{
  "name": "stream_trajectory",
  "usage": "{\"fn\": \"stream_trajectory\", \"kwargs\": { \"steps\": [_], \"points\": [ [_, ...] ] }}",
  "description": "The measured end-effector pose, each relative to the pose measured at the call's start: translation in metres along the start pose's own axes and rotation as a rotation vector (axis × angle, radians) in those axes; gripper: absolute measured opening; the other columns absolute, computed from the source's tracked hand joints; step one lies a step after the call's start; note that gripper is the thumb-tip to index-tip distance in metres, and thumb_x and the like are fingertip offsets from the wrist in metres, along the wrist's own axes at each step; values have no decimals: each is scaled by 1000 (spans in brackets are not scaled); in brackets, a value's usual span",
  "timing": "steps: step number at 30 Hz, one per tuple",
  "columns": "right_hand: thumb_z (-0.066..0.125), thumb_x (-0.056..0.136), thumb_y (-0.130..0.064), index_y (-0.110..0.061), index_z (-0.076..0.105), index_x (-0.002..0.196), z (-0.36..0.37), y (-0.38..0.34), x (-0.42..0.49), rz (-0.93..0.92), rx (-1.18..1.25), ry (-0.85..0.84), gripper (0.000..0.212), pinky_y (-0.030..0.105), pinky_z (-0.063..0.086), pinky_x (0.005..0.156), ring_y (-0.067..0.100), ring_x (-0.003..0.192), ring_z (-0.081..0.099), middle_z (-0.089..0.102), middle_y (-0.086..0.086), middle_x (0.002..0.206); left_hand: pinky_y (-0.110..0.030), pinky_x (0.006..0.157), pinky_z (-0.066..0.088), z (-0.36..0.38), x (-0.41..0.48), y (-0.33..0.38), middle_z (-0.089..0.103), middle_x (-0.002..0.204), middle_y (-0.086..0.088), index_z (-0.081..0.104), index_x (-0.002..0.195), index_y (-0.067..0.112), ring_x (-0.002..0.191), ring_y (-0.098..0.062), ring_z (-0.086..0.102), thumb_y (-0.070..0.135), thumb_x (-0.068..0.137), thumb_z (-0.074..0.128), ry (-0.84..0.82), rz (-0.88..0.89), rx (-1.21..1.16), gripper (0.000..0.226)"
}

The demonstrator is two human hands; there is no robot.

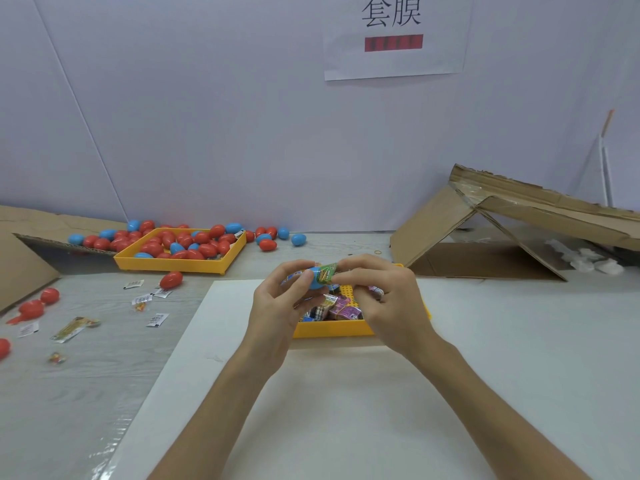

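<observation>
Fingers of my left hand curl round a blue egg, thumb on its near side, while the fingers of my right hand pinch the green printed sleeve that sits on the egg's right end. Both hands are closed on their loads, raised just above the near yellow tray.

Sweeping from the left: a cardboard flap leans at the edge of the tabletop. Near it lie loose red eggs, and another red egg sits further in. Small paper slips and a flat printed wrapper are scattered between them.

Behind those stands the far yellow tray, heaped with red and blue eggs; more of them spill against the wall on both sides of it, with one blue egg alone at the right end.

A white sheet covers the middle of the tabletop, and my forearms cross it. The near tray rests at its far edge, under my hands, and holds small printed packets; what is on them is too small for me to read.

To the right, an opened cardboard box lies on its side with its flaps spread. On the wall above hangs a paper sign.
</observation>
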State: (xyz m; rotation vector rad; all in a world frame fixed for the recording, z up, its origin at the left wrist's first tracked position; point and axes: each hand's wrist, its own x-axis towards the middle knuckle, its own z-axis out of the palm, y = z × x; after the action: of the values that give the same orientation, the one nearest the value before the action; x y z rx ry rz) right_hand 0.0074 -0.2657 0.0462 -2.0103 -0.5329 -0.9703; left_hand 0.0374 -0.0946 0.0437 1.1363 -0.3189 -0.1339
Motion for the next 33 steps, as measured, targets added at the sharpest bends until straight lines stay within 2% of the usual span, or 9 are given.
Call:
{"fn": "stream_trajectory", "kwargs": {
  "steps": [4,8,13,16,19,24,29,33],
  "points": [
    [51,77,5,-11,81,92,1,0,0,10,-5,1,38,5,41,72,0,92,64,70,-11,99,-27,77,58,0,0,1,73,105,-14,78,95,26,96,-26,72,28,82,70,-2,-15,-15,15],
    [51,77,7,-11,81,92,1,0,-1,12,7,-15,39,4,40,69,0,90,64,69,-11,99,-25,74,57,0,0,1,74,103,-14,77,98,23,93,-25,72,27,81,72,-22,-5,12,18],
    [51,78,7,-11,81,94,1,1,-1,25,12,-25,39,4,40,70,2,90,64,72,-4,102,-26,78,58,-1,2,-2,74,105,-15,72,112,12,96,-24,71,23,86,67,10,11,6,29],
    [51,78,6,-12,82,93,1,1,-1,40,29,-1,38,12,47,74,5,92,66,73,-3,103,-26,79,58,-1,2,-2,75,107,-15,71,116,10,97,-22,72,20,90,65,13,19,3,28],
    [52,78,7,-13,82,93,0,0,0,44,41,15,39,23,54,76,6,94,67,72,-5,103,-25,79,58,0,2,-2,76,107,-12,71,116,13,97,-20,73,24,84,68,22,54,33,34],
    [52,77,7,-16,82,95,0,0,-1,38,37,3,41,17,50,79,3,98,66,69,-14,105,-23,76,58,-1,3,-2,77,107,-7,73,114,20,97,-21,74,26,80,71,54,97,67,35],
    [53,79,5,-17,81,98,1,2,-1,34,4,-5,41,19,51,80,7,101,66,68,-16,106,-24,77,58,-2,3,-2,77,108,-6,74,114,22,99,-22,74,28,79,73,47,110,89,36],
    [52,81,5,-16,81,100,2,2,-2,38,4,-55,40,7,41,73,7,98,64,68,-9,108,-24,76,57,-2,3,-2,77,105,-6,74,113,21,97,-22,74,28,77,76,42,120,123,37]
  ]
}}
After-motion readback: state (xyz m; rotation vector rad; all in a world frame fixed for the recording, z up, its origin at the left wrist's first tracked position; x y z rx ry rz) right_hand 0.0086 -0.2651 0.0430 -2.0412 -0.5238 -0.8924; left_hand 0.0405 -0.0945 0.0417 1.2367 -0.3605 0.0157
